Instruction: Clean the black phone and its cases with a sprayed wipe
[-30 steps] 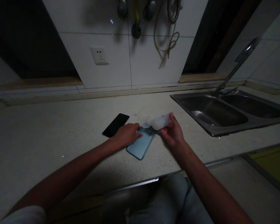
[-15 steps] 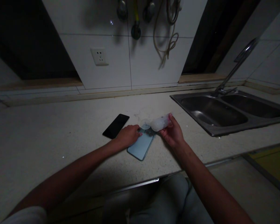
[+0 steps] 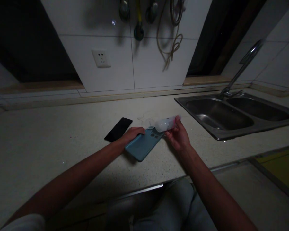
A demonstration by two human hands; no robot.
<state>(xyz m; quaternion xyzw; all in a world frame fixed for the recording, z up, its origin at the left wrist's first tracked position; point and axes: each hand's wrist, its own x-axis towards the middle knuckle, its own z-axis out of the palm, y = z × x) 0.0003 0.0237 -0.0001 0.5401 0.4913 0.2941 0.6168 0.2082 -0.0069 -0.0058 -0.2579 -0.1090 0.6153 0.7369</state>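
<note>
My left hand is closed on the left edge of a teal-blue phone case, thumb on top. The case is tilted, its near end lifted off the counter, and its camera cutouts show at the far right corner. In my right hand is a whitish, translucent, bottle-like thing with a pink patch, lying sideways over the case's far end. A clear round piece shows at its left end; whether the two are joined I cannot tell. Beside my left hand lies a black phone, flat.
Pale speckled counter runs along a tiled wall with a socket. To the right is a steel double sink with a tap. Pipe valves, a hose and a tied cord hang above. The counter's front edge is close to my legs.
The phone case lay flat on the counter; its near end has come up, held by my left hand. The bottle-like thing in my right hand has shifted only slightly.
</note>
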